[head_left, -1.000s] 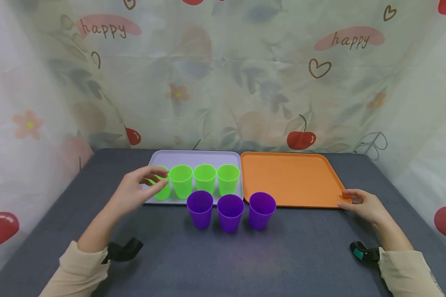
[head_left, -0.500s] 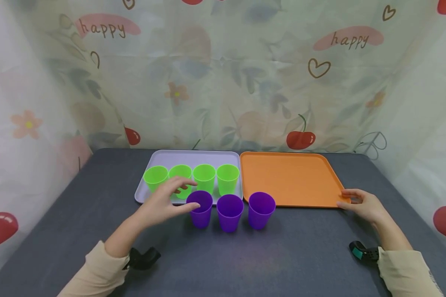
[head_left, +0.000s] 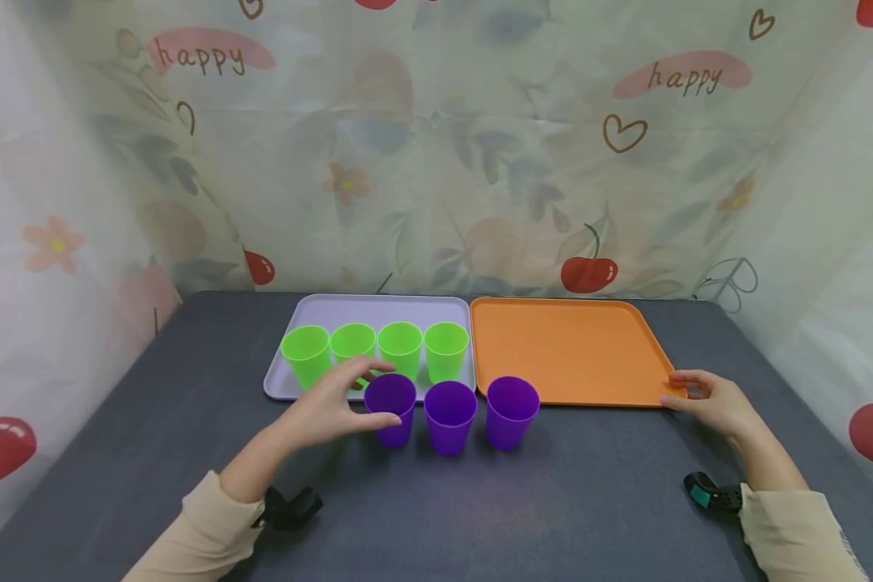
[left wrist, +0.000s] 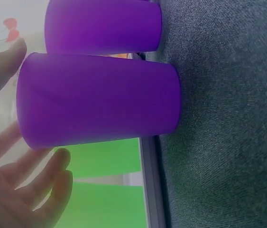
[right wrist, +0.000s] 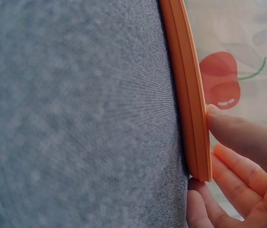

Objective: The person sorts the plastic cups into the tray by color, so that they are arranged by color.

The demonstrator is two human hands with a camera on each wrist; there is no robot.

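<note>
Left hand (head_left: 335, 404) cupped, fingers spread, around purple cup (head_left: 390, 408)

Left wrist view. Purple cup (left wrist: 100, 99), standing on grey cloth table (left wrist: 223, 142); view turned sideways. Left hand (left wrist: 10, 180) spread about its rim end, fingers (left wrist: 52, 166) straight, thumb at the far side; contact uncertain. Second purple cup (left wrist: 102, 24) just beside. Green cups (left wrist: 105, 190), apparently two, on a pale tray (left wrist: 151, 190) behind.
</note>
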